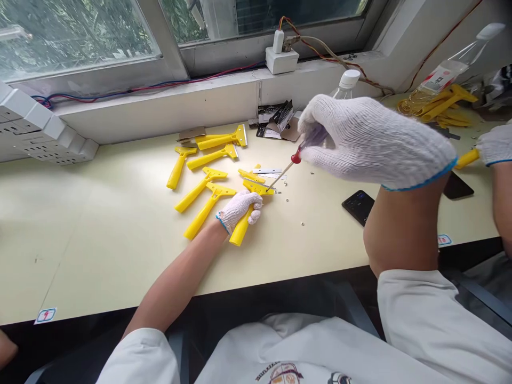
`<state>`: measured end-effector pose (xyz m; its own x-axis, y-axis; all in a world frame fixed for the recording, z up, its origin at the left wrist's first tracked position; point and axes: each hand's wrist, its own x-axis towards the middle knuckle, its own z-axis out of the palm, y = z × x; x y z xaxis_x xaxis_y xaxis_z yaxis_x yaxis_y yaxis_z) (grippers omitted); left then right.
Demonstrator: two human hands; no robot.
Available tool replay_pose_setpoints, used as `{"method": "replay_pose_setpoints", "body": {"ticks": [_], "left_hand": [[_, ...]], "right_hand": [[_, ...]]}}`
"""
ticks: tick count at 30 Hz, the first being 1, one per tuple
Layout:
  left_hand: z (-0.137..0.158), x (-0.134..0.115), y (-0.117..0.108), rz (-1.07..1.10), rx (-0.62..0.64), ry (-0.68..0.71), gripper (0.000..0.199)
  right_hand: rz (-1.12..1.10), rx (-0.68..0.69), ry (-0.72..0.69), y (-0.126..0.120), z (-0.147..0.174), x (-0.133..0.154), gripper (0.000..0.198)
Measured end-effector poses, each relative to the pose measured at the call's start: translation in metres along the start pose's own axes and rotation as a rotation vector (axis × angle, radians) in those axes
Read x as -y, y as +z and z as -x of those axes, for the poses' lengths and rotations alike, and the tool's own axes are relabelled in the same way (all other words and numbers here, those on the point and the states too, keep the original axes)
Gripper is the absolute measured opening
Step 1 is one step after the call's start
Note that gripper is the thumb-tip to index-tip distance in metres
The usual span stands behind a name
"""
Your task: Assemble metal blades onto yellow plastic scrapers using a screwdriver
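My gloved left hand (pixel 241 209) is wrapped round the handle of a yellow scraper (pixel 241 229), which rests on the table with its head pointing away from me. In my gloved right hand (pixel 360 136) is a screwdriver (pixel 295 157) with a red collar and a clear purplish handle, mostly hidden by the fingers. Its shaft slants down to the left, and the tip meets the scraper's head. Just beyond that head lie a loose yellow head piece (pixel 251 176) and metal blades (pixel 267 171). Small nuts or screws (pixel 285 184) are scattered to the right.
Several yellow scrapers (pixel 202 192) lie left of my hands. Black-printed packaging (pixel 276 120) and a bottle (pixel 347 85) stand by the sill. A phone (pixel 359 207) lies near my right forearm. At the right, a co-worker's gloved hand (pixel 496 144) is beside a yellow handle.
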<state>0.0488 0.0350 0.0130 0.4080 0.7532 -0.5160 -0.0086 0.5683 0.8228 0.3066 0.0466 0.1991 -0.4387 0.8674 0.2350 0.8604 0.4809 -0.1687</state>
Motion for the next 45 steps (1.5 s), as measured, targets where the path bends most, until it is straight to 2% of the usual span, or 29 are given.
{"method": "replay_pose_setpoints", "body": {"ticks": [2,3,4,7,9,11,14,15,16,19,22,23,25,27,29,30,32,35,37,39,41,43,45], "left_hand": [[0.0,0.0,0.001,-0.002,0.0,0.003,0.021],[0.0,0.0,0.0,-0.007,0.004,0.006,0.021],[0.0,0.001,0.0,-0.014,0.011,0.012,0.021],[-0.002,0.004,-0.003,-0.039,0.036,0.042,0.02],[-0.003,0.006,-0.005,-0.056,0.05,0.059,0.02],[-0.004,0.007,-0.006,-0.063,0.051,0.062,0.019],[-0.006,0.009,-0.007,-0.053,0.045,0.058,0.017],[-0.006,0.01,-0.007,-0.05,0.045,0.058,0.016],[-0.006,0.01,-0.007,-0.05,0.048,0.06,0.016],[-0.005,0.009,-0.007,-0.059,0.063,0.073,0.017],[-0.004,0.008,-0.006,-0.069,0.06,0.073,0.017],[-0.004,0.008,-0.006,-0.07,0.056,0.069,0.016],[-0.004,0.008,-0.006,-0.071,0.049,0.065,0.016],[-0.004,0.008,-0.006,-0.069,0.049,0.066,0.015],[-0.004,0.008,-0.005,-0.072,0.052,0.066,0.016],[-0.003,0.007,-0.005,-0.074,0.052,0.065,0.017],[-0.002,0.007,-0.004,-0.076,0.052,0.064,0.017],[-0.002,0.005,-0.003,-0.071,0.049,0.059,0.017],[-0.002,0.005,-0.003,-0.072,0.046,0.056,0.017],[-0.003,0.006,-0.003,-0.077,0.044,0.053,0.017],[-0.003,0.007,-0.004,-0.078,0.042,0.054,0.017],[-0.003,0.007,-0.004,-0.075,0.042,0.056,0.017],[-0.003,0.007,-0.004,-0.066,0.037,0.06,0.017]], "right_hand": [[0.22,-0.05,0.228,0.0,-0.002,0.01,0.05],[0.267,-0.047,0.249,0.0,-0.003,0.012,0.056],[0.256,-0.032,0.205,0.001,-0.005,0.012,0.055],[-0.03,0.002,-0.09,0.001,-0.006,0.004,0.027],[-0.171,-0.028,-0.185,0.002,-0.006,-0.001,0.012],[-0.137,-0.057,-0.119,0.004,-0.007,0.0,0.01],[0.062,-0.101,0.159,0.008,-0.012,0.007,0.038],[0.086,-0.111,0.194,0.009,-0.013,0.008,0.042],[0.068,-0.117,0.179,0.009,-0.014,0.009,0.039],[-0.095,-0.109,-0.011,0.009,-0.013,0.004,0.023],[-0.238,-0.153,-0.088,0.013,-0.016,-0.003,0.024],[-0.283,-0.185,-0.084,0.015,-0.018,-0.004,0.023],[-0.25,-0.238,-0.016,0.021,-0.023,-0.003,0.008],[-0.055,-0.238,0.158,0.024,-0.028,-0.001,0.033],[0.105,-0.174,0.242,0.024,-0.029,-0.001,0.04],[0.1,-0.145,0.221,0.023,-0.028,-0.004,0.034],[-0.024,-0.119,0.058,0.018,-0.024,-0.012,0.02],[-0.227,-0.087,-0.141,0.013,-0.017,-0.024,0.025],[-0.241,-0.055,-0.125,0.013,-0.016,-0.026,0.027],[-0.103,-0.075,0.04,0.014,-0.018,-0.021,0.02],[0.074,-0.114,0.181,0.014,-0.019,-0.013,0.028],[0.075,-0.11,0.157,0.012,-0.019,-0.006,0.025],[-0.085,-0.067,0.042,0.007,-0.016,-0.002,0.02]]}}
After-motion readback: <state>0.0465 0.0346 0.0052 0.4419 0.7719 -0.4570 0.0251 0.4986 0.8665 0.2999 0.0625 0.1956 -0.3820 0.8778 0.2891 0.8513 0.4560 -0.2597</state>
